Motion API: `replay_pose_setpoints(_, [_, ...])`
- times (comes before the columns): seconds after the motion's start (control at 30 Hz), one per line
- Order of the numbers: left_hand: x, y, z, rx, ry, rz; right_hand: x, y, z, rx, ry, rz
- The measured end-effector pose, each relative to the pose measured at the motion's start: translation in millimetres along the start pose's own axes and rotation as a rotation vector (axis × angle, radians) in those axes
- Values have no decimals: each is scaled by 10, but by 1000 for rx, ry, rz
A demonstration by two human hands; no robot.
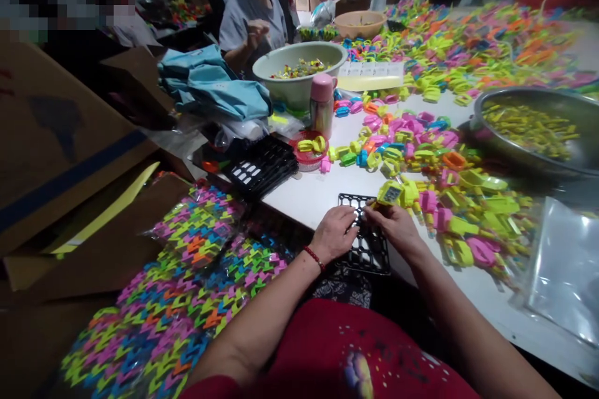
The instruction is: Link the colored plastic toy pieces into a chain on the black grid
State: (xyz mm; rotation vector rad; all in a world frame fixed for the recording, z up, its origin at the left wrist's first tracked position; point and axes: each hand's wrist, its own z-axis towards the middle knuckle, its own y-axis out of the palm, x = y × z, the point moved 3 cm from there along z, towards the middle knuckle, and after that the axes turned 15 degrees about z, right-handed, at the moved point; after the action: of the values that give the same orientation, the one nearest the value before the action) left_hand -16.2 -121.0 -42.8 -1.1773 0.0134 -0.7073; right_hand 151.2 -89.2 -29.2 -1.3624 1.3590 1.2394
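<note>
Grid tray point(369, 249), black, lies flat under both hands

Light falls from above onto the white table point(309, 196), which is the brightest surface, while the left side with the cardboard boxes point(60, 137) and the near foreground sit in dim, murky shadow. The metal bowl point(533, 131) on the right carries soft glare along its rim, and the clear plastic bag point(566, 268) near it shows pale sheen. The wide lens bends and stretches the scene toward the edges, the far plastic pieces point(468, 43) are smeared and soft, and patches at the far left and centre are pixelated.
</note>
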Motion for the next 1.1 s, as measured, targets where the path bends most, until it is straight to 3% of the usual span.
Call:
replay_pose_setpoints(0.47, [22,17,55,-67,-12,80,-22,506,556,46,-115,-111])
replay_pose_setpoints(0.6, [33,3,54,-56,0,70,-54,526,568,19,-141,-162])
replay_pose_setpoints(0.83, [25,24,56,-54,1,105,12,477,637,-45,-295,-471])
replay_pose_setpoints(1.0, [9,25,69,-36,-13,63,-11,577,685,-84,-320,-476])
replay_pose_setpoints(1.1, [-10,37,79,-25,-11,30,-98,482,613,-63,-317,-482])
